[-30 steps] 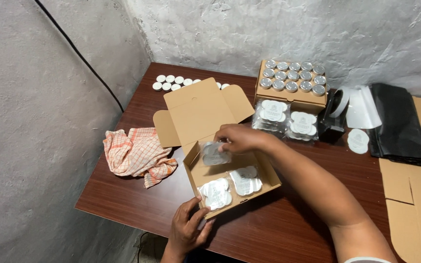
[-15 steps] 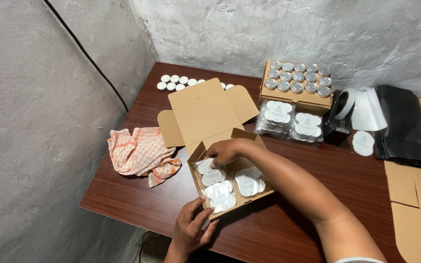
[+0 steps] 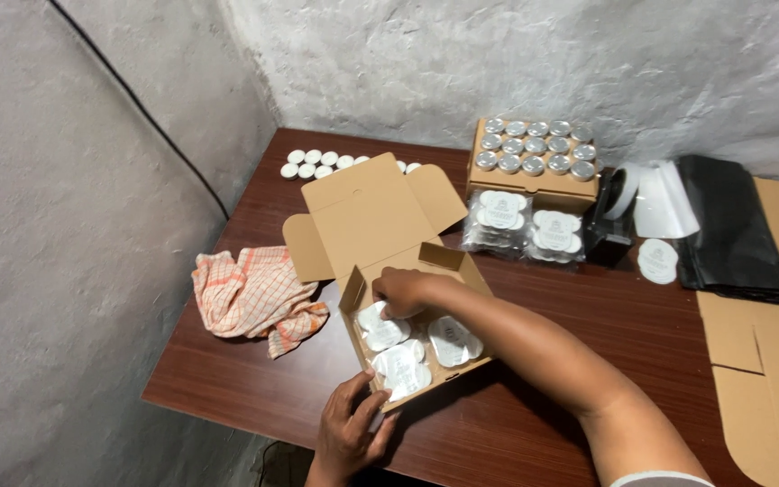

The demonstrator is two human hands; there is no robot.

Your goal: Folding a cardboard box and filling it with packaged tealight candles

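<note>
An open cardboard box (image 3: 407,271) sits near the front edge of the dark wooden counter (image 3: 588,361), its lid thrown back toward the wall and its tray holding several white packets (image 3: 389,347) wrapped in clear film. The right hand (image 3: 400,290) reaches into the far left corner of the tray, fingers curled downward and pressed onto one of the white packets there; it looks closed on that packet, though the fingertips are hidden behind the knuckles. The left hand (image 3: 349,428) comes up from the near edge of the counter and steadies the front wall of the box, thumb and fingers spread partly open and touching the cardboard rim, gripping nothing else. Just left of the box lies a crumpled orange-and-white checked cloth (image 3: 254,298). Behind the lid, near the wall, a cluster of small white round lids (image 3: 317,164) rests on the counter. Farther right stands a second cardboard carton (image 3: 534,180) topped with rows of silver-lidded jars (image 3: 538,144), and in front of it lie two more film-wrapped packs (image 3: 525,225). To the right are a roll of white labels (image 3: 642,194), a folded black plastic sheet (image 3: 732,234), and flat cardboard blanks (image 3: 768,361) along the counter's right side.
</note>
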